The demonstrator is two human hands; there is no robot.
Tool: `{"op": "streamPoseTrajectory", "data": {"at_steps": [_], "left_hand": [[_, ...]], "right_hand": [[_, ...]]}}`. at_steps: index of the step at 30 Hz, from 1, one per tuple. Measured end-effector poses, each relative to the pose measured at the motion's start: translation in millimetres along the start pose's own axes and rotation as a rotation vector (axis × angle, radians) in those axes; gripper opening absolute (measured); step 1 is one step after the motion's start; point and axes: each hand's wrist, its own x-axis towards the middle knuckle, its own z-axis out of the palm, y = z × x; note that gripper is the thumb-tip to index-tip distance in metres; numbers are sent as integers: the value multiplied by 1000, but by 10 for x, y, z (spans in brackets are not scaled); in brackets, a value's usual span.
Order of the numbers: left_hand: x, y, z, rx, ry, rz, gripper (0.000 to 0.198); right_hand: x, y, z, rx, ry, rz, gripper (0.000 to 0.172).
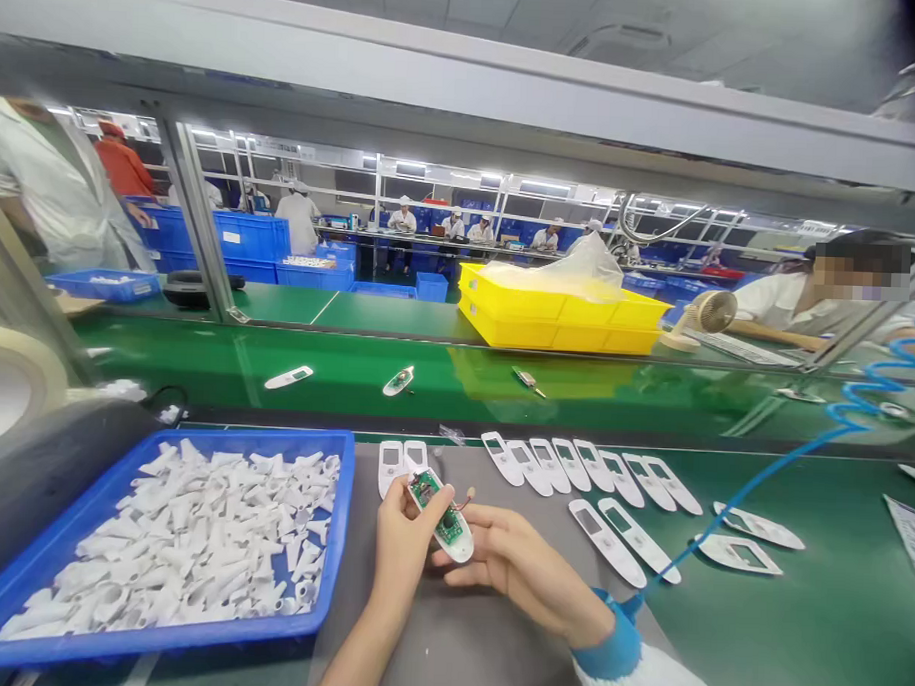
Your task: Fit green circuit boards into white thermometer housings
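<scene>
My left hand grips a white oval plastic housing with a green circuit board in it, thumb lying over the board. A short wire lead sticks out on the board's right side. Close beside the housing's right edge is my right hand, fingers stretched apart, some tips partly behind the housing; whether they touch it I cannot tell. Two white housing shells lie just behind my left hand. Farther right, several white shells with window cutouts form a row, with two more in front.
A blue tray of small white plastic parts stands at left. A blue cord runs from my right wristband across the right side. Single parts lie on the green strip behind. Yellow bins stand beyond; a co-worker sits far right.
</scene>
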Motion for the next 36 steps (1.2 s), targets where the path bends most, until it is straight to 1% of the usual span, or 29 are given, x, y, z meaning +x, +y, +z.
{"op": "streamPoseTrajectory", "data": {"at_steps": [3,9,14,16,18,20,24,25,31,33,36], "left_hand": [[2,1,-11,58,-14,63,26],[1,67,-14,-9,-116,-36,30],[15,126,-40,-12,-233,-8,26],[19,132,-44,0,-260,8,26],[24,127,-44,11,-266,27,25],[30,113,-42,12,-266,44,24],[37,88,-36,7,-270,37,24],[36,85,-33,8,-269,29,24],[19,75,-18,24,-282,15,26],[24,56,-23,17,-237,-1,29],[45,17,-25,5,-187,-33,35]], "right_hand": [[10,50,7,17,-14,4,25],[71,171,-16,29,32,-22,26],[103,236,-27,-25,109,-65,29],[112,267,-31,-60,149,-79,31],[114,283,-35,-79,185,-84,33],[107,269,-38,-64,182,-78,33],[78,185,-38,23,34,-41,37],[75,169,-37,37,15,-43,37],[84,157,-49,17,38,-58,28],[62,150,-70,12,35,-7,27],[22,95,-149,-14,23,125,24]]}}
